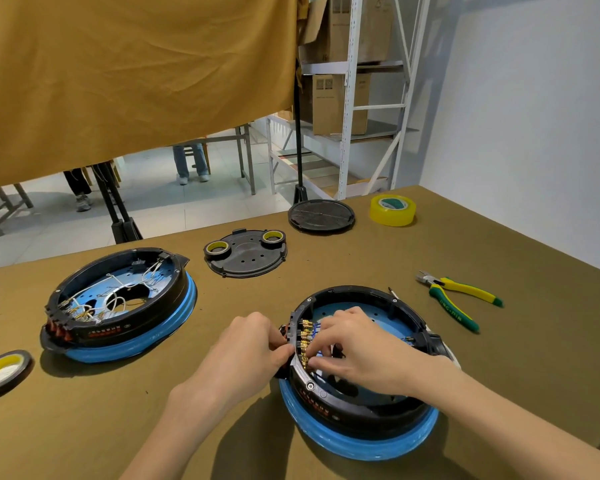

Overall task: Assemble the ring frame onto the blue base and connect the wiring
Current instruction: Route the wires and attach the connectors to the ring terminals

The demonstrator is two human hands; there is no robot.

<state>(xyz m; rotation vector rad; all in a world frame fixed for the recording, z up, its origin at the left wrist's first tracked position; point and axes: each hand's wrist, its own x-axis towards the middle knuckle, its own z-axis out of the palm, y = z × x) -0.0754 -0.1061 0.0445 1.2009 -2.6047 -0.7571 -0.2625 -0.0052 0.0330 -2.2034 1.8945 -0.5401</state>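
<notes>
A black ring frame (371, 408) sits on a blue base (357, 445) near the table's front, right of centre. A row of brass terminals with blue wires (307, 336) lines the ring's left inner wall. My left hand (246, 351) grips the switch block on the outside of that wall. My right hand (357, 348) reaches inside the ring and pinches a connector at the lower terminals. A second ring and blue base (118, 306), with white wires inside, lies at the left.
Green and yellow pliers (456, 299) lie right of the ring. A black cover plate (245, 256) carries two tape rolls, a round black disc (321, 214) and a yellow tape roll (392, 209) sit farther back. Another tape roll (2, 370) lies at the left edge.
</notes>
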